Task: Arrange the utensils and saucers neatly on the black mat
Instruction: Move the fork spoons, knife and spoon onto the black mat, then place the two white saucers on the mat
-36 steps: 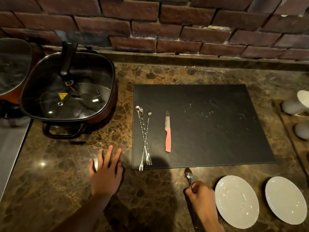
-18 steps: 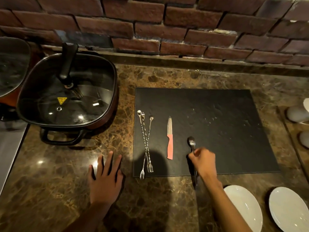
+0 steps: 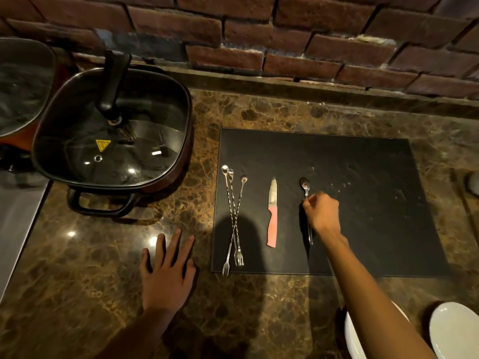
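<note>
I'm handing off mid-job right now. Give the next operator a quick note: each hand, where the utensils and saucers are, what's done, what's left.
Right hand: closed in a grip on the spoon, laying it on the black mat to the right of the pink-handled knife, bowl pointing to the wall.
Left hand: flat and empty on the counter, left of the mat.
On the mat: three long twisted forks crossing one another at the left edge, one tip overhanging the front edge; then knife, then spoon.
Off the mat: two white saucers on the counter, front right.
Left: release the spoon, uncross the forks, move both saucers onto the mat.
</note>
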